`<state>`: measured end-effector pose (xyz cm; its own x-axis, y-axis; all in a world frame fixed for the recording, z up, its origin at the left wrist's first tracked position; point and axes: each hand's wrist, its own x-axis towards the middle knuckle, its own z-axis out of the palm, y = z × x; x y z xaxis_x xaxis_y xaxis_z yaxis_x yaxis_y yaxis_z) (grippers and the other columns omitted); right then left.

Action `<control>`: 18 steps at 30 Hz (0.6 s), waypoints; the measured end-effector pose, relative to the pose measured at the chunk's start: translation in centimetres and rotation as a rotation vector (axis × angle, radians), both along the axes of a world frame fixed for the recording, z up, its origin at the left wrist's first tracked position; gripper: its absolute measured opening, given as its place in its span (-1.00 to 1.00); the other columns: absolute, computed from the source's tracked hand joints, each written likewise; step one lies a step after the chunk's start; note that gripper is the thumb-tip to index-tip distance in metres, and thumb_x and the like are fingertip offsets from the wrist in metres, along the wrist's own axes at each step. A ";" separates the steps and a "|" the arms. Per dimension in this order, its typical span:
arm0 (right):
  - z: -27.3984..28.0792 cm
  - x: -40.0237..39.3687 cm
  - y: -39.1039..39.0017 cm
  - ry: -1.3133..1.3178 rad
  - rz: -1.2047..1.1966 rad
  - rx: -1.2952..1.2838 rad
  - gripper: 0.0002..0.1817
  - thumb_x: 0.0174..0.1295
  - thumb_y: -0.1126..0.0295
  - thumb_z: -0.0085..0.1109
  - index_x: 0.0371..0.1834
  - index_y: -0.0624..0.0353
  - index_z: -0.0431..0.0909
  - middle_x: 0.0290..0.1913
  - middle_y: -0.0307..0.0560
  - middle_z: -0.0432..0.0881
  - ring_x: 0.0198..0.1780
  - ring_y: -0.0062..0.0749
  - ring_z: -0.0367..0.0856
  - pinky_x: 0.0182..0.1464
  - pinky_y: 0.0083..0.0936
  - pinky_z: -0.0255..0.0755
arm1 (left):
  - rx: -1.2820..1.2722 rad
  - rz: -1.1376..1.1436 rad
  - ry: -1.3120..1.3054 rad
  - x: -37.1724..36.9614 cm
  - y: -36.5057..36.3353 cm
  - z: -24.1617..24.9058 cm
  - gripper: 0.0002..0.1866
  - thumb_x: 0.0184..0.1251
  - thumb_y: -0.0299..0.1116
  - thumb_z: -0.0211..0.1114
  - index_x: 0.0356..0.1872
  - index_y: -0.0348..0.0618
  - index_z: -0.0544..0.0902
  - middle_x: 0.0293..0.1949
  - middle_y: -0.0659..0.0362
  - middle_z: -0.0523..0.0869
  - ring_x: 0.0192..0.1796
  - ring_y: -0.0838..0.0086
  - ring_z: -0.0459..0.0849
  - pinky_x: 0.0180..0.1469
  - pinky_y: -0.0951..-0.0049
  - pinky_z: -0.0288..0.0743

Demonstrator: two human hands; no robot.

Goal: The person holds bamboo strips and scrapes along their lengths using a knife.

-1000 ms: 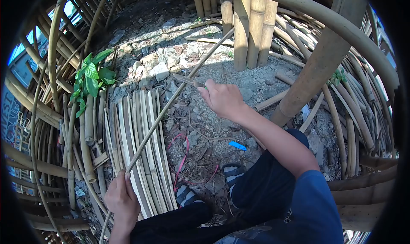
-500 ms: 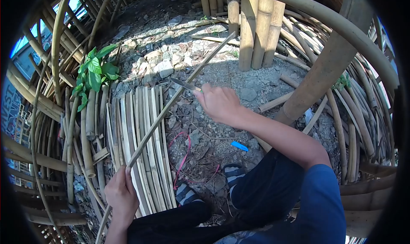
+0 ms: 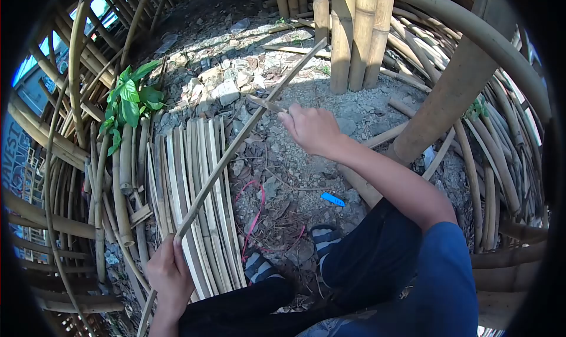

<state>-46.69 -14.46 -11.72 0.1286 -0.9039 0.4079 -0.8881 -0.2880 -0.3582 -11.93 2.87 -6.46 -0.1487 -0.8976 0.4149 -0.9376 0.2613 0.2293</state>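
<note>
A long, thin bamboo strip [image 3: 227,157] slants across the view, from the lower left up toward the bamboo posts. My left hand [image 3: 170,270] is wrapped round its lower part, and the strip's tail runs out below the fist. In my right hand [image 3: 311,128] is a small knife [image 3: 266,103], gripped by its handle, which the fingers mostly hide. The blade points left and overlaps the strip's upper part. Just left of the strip, a row of split bamboo slats [image 3: 200,219] lies side by side on the ground.
A blue plastic piece [image 3: 333,200] and pink string [image 3: 254,219] lie on the ground near my sandals [image 3: 324,238]. Thick bamboo posts [image 3: 356,42] stand ahead. A leaning bamboo pole [image 3: 436,110] rises at right, beside piled bamboo. A leafy plant [image 3: 128,98] grows at left.
My right hand and the knife have shifted slightly up and right along the strip, the blade now showing lighter. My left hand keeps its hold, slightly lower.
</note>
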 end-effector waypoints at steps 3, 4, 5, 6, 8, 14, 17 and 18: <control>-0.9 1.5 1.0 -0.018 -0.005 0.018 -0.54 0.51 0.05 -0.12 -0.31 0.27 0.49 -0.58 0.21 0.63 -0.49 0.25 0.65 -0.41 0.09 0.52 | 0.019 0.012 -0.043 -0.3 -0.4 0.0 -0.82 0.51 -0.47 0.09 -0.27 -0.32 0.61 -0.61 -0.07 0.50 -0.58 0.05 0.49 -0.48 0.12 0.28; -0.8 1.7 1.5 0.009 0.022 0.035 -0.54 0.51 0.06 -0.12 -0.30 0.28 0.49 -0.57 0.24 0.63 -0.47 0.25 0.66 -0.40 0.06 0.53 | 0.042 0.020 -0.041 -0.1 -0.3 0.1 -0.82 0.51 -0.46 0.09 -0.27 -0.32 0.61 -0.61 -0.07 0.50 -0.58 0.05 0.49 -0.49 0.12 0.28; -0.4 1.3 1.0 0.008 0.021 0.033 -0.54 0.51 0.06 -0.12 -0.30 0.28 0.49 -0.57 0.24 0.63 -0.47 0.25 0.66 -0.40 0.06 0.53 | 0.060 0.032 -0.031 -0.2 -0.2 0.0 -0.82 0.51 -0.46 0.09 -0.27 -0.33 0.61 -0.62 -0.07 0.49 -0.58 0.04 0.50 -0.49 0.12 0.28; 0.0 0.4 0.2 0.006 0.016 0.036 -0.54 0.51 0.07 -0.13 -0.30 0.28 0.49 -0.57 0.25 0.62 -0.48 0.25 0.66 -0.40 0.07 0.53 | 0.062 0.032 -0.031 -0.3 -0.2 0.0 -0.82 0.51 -0.46 0.09 -0.27 -0.33 0.61 -0.62 -0.07 0.49 -0.58 0.04 0.50 -0.49 0.12 0.28; -0.6 0.4 0.2 0.001 0.010 0.048 -0.55 0.51 0.08 -0.13 -0.30 0.29 0.49 -0.58 0.25 0.62 -0.48 0.25 0.66 -0.39 0.07 0.53 | 0.036 0.033 -0.013 -0.3 0.1 0.2 -0.81 0.52 -0.44 0.10 -0.27 -0.33 0.61 -0.63 -0.07 0.49 -0.58 0.05 0.51 -0.49 0.12 0.28; -1.3 1.9 1.6 0.050 0.106 -0.022 -0.56 0.50 0.07 -0.10 -0.34 0.23 0.49 -0.64 0.18 0.60 -0.56 0.17 0.65 -0.46 0.05 0.53 | 0.069 0.040 -0.028 0.2 -0.4 0.0 -0.81 0.51 -0.45 0.11 -0.23 -0.37 0.63 -0.61 -0.09 0.53 -0.58 0.04 0.52 -0.49 0.11 0.28; -1.2 -0.6 -1.0 0.103 0.066 -0.083 -0.56 0.49 0.04 -0.08 -0.33 0.22 0.46 -0.67 0.17 0.58 -0.58 0.16 0.64 -0.49 0.05 0.51 | 0.019 0.033 -0.017 0.4 0.2 0.0 -0.80 0.52 -0.43 0.11 -0.20 -0.37 0.64 -0.62 -0.09 0.52 -0.60 0.02 0.51 -0.50 0.10 0.27; -1.6 0.4 -0.6 0.046 0.003 -0.092 -0.57 0.48 0.03 -0.06 -0.36 0.19 0.45 -0.70 0.11 0.56 -0.63 0.10 0.63 -0.55 0.02 0.49 | 0.034 0.034 -0.024 0.3 -0.1 0.0 -0.80 0.52 -0.44 0.11 -0.21 -0.37 0.63 -0.62 -0.09 0.52 -0.60 0.01 0.50 -0.50 0.10 0.27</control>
<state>-46.26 -15.04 -13.30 0.1517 -0.8626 0.4826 -0.9022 -0.3202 -0.2888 -11.63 2.73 -6.42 -0.1274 -0.9160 0.3804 -0.9512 0.2215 0.2147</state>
